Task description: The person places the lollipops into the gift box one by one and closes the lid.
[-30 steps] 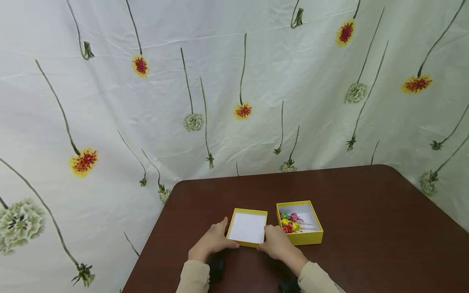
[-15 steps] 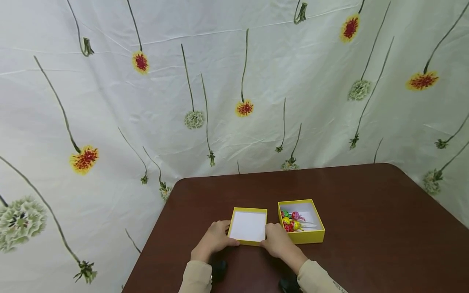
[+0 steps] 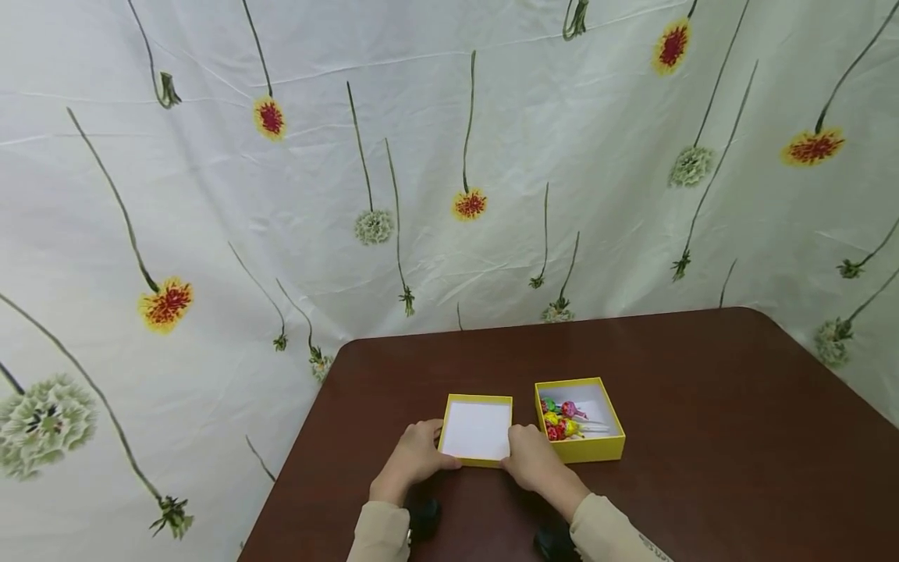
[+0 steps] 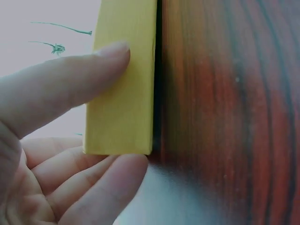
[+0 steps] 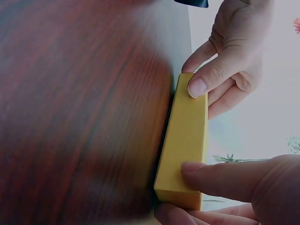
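Observation:
A shallow yellow box lid (image 3: 477,429) lies on the table with its white inside facing up. My left hand (image 3: 413,454) holds its left side, the thumb pressing on the near wall and the other fingers at the side and corner in the left wrist view. At the opposite corner, my right hand (image 3: 535,462) grips the lid, thumb on the near wall and fingers round the right side. Just right of that hand stands a deeper yellow box (image 3: 591,450), open at the top, with several wrapped lollipops (image 3: 564,428) grouped toward its left.
The dark brown wooden table (image 3: 702,406) reaches well past the box on the right. Behind it hangs a pale cloth (image 3: 604,125) printed with flowers. Dark devices (image 3: 424,519) sit under both wrists.
The left fingers have come down along the lid's left side. Both hands keep hold of the lid, which stays in place; the head view has shifted slightly.

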Motion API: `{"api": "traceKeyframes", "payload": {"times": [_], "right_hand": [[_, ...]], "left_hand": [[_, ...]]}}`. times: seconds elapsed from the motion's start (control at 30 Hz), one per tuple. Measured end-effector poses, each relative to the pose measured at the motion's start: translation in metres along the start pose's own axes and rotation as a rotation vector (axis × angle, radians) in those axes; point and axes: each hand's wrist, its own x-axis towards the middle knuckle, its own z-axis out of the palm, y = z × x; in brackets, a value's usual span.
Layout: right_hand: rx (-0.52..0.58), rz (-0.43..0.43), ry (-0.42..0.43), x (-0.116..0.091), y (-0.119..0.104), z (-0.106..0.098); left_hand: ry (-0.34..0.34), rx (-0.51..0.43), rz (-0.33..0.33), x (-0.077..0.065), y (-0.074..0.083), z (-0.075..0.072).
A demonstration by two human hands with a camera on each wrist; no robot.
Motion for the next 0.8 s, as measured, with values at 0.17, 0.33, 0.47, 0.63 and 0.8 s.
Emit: {"api": "traceKeyframes", "payload": {"times": [0.17, 0.33, 0.47, 0.63, 0.8], "right_hand": [[-0.015, -0.051, 0.005, -0.004, -0.002, -0.002], [0.057, -0.091, 0.06, -0.005, -0.005, -0.016], [0.159, -0.077, 0.089, -0.003, -0.002, -0.034], [0.375, 0.019, 0.061, 0.003, 0.01, -0.063], [0.634, 0.112, 0.024, 0.005, 0.026, -0.09]], "left_hand": [[0.022, -0.044, -0.006, -0.004, 0.005, 0.002], [0.101, -0.121, 0.028, -0.003, 0.015, -0.001], [0.186, -0.173, 0.023, 0.001, 0.029, -0.004], [0.331, -0.215, 0.063, 0.009, 0.048, -0.002], [0.435, -0.331, 0.154, 0.016, 0.064, 0.007]]}}
